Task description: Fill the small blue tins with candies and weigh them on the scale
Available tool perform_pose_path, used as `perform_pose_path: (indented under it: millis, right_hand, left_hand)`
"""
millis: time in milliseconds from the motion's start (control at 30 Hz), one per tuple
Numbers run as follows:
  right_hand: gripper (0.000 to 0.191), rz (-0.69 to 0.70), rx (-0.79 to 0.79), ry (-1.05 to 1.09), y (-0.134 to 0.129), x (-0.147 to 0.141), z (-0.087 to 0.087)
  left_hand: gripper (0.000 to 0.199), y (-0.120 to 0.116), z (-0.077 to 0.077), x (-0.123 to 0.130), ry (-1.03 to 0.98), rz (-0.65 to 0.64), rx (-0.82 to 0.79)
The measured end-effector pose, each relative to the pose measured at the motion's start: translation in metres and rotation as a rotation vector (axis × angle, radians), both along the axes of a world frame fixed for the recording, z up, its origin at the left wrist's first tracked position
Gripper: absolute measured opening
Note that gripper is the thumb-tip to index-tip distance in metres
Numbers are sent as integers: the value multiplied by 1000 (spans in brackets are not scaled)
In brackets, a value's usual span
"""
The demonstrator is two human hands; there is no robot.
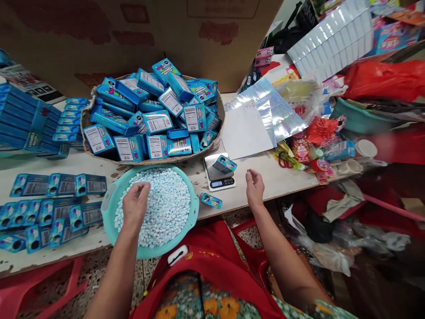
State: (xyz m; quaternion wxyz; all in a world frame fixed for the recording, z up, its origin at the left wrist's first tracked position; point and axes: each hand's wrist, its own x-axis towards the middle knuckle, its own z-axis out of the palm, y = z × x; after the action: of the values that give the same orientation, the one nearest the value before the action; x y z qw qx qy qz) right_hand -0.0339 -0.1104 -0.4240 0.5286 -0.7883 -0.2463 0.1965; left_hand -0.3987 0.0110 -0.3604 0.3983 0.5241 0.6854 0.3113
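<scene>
1. right of the scale [214,175]: a bare strip of table [285,177], with open room around the right hand [255,186].
2. just in front of the scale: a second box [211,200], lying close to the front edge of the table.
3. behind and left of the scale: a cardboard tray [220,108] heaped with blue boxes [162,122], leaving only a narrow gap. behind and right: a white sheet [245,130], one corner near the scale.
4. left of the scale: a green bowl [195,206], near rim jutting past the table edge.
5. hidden: some candies [169,204] beneath the left hand [137,201], and part of the scale's pan beneath a box [225,164]. too small to read with certainty: the digits on the scale's display.
6. left hand above the candies, left of the scale: fingers curled, thumb close to them; cannot tell about a candy pinched inside. right hand apart from the scale: fingers half bent, thumb up; cannot tell about a grip.
7. in the bowl left of the scale: candies small, rounded, pale blue and white. on the scale: the box blue, slanted across the pan, bright print toward the right end.
</scene>
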Motion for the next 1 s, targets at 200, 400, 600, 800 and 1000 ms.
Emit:
perform_pose_path:
  millis: [200, 400, 600, 800, 1000]
  right_hand:
    - [52, -48, -96, 31, -41, 1, -16]
    - [53, -51, -145, 88, -59, -1, -24]
    - [53, -31, -186, 146, -76, -3, -32]
    - [51, -6, -202, 186, -84, -3, -36]
    - [48, 25, -181, 205, -80, -7, -35]
  left_hand:
    - [26, 8, 4, 23, -24, -43, 51]
    - [22, 15, 27, 68, 12, -189, 118]
    - [19, 22, 39, 134, -80, -480, 237]
    - [32, 37, 41, 193, 131, -934, 408]
    - [52, 42, 17, 236, 398, -1210, 464]
